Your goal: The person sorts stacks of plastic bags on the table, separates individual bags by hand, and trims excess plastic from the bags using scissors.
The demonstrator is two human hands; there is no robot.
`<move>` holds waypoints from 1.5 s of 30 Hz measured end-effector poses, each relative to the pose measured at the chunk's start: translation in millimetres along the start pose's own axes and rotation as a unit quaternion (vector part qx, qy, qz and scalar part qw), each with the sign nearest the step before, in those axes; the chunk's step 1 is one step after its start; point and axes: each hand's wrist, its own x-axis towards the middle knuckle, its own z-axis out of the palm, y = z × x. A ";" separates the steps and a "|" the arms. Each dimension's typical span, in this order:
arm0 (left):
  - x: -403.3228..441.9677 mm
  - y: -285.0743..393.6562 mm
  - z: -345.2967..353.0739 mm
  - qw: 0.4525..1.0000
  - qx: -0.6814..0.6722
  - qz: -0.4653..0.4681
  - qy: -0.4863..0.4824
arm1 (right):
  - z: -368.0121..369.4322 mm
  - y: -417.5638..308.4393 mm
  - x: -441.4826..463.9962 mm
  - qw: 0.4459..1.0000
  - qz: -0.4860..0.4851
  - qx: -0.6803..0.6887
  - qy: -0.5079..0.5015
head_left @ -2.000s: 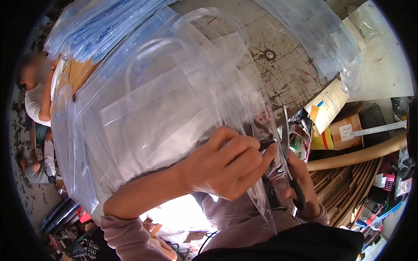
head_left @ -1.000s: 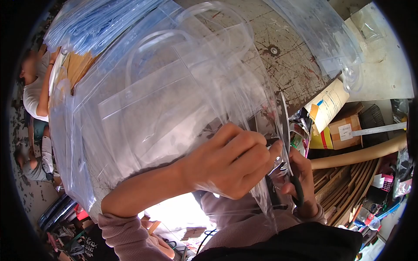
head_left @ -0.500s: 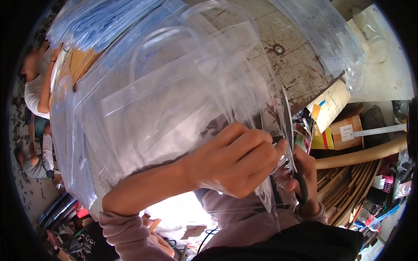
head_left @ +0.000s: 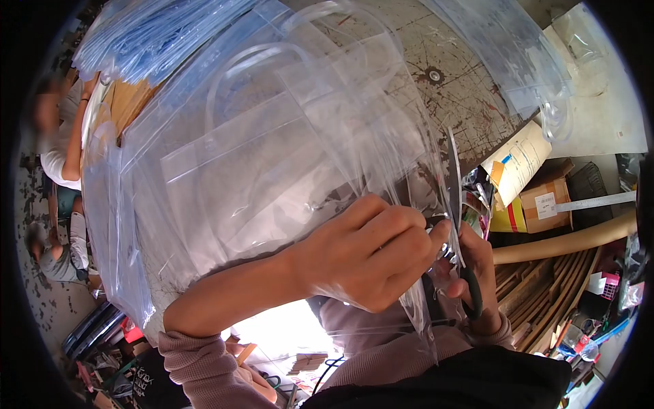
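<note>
My left hand (head_left: 371,252) is closed on the edge of a clear plastic bag (head_left: 245,177) with looped handles, which lies over the table. Close beside it on the right, my right hand (head_left: 477,273) is wrapped round the black handle of a pair of scissors (head_left: 455,184). Their long blades point up and away from me, along the bag's right-hand edge. Folds of clear film hang between the two hands and partly hide the fingertips.
Blue-tinted plastic sheets (head_left: 163,41) are piled at the upper left. More clear bags (head_left: 504,61) lie on the scratched table (head_left: 436,102) at the upper right. Cardboard boxes (head_left: 545,204) and a tan tube (head_left: 565,245) are at the right. Two people (head_left: 68,143) are at the left.
Both hands have shifted slightly right with the bag edge and the scissors. The bag's folds have moved a little, and the blades look more closed together than before.
</note>
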 end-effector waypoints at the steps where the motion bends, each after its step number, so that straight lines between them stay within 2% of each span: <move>1: 0.2 0.0 -0.3 1.000 -0.002 -0.002 -0.001 | -0.3 0.2 0.0 1.000 -0.004 -0.014 0.001; 15: 1.4 0.2 -0.7 1.000 0.003 -0.003 -0.007 | -2.6 2.6 3.5 1.000 -0.027 0.006 0.002; 17: 1.8 0.3 -0.3 1.000 0.001 0.002 -0.008 | -5.5 1.0 6.9 0.997 -0.050 -0.050 -0.022; 23: 2.1 0.2 0.3 1.000 0.007 0.001 0.002 | -1.8 2.8 12.5 0.996 -0.079 -0.033 -0.014; 27: 2.5 0.6 0.1 1.000 0.000 -0.008 0.002 | -4.4 1.6 10.0 0.997 -0.063 -0.044 -0.020; 29: 1.9 0.8 0.4 1.000 0.001 -0.009 0.003 | 0.4 -0.8 8.8 0.999 -0.052 0.008 0.002; 32: 0.2 -0.1 0.5 0.999 0.037 -0.013 -0.013 | -8.9 7.1 4.4 1.000 -0.028 -0.008 -0.012; 34: -0.7 -2.1 2.1 0.985 0.167 -0.039 -0.029 | -5.6 8.9 2.5 1.000 -0.013 0.015 -0.006; 35: 1.2 -2.3 1.9 0.985 0.166 -0.038 -0.030 | -4.1 9.4 2.3 0.999 0.002 0.037 -0.001; 38: 5.7 -3.7 3.1 0.985 0.122 -0.118 -0.034 | -2.5 9.3 4.2 0.997 -0.002 0.070 -0.013; 41: 1.5 -5.7 7.6 0.988 0.129 -0.085 0.004 | -1.6 13.9 4.6 0.995 -0.011 0.099 -0.017; 45: 1.9 -4.6 3.7 0.985 0.161 -0.069 0.006 | -0.4 13.5 5.9 0.995 -0.010 0.099 -0.012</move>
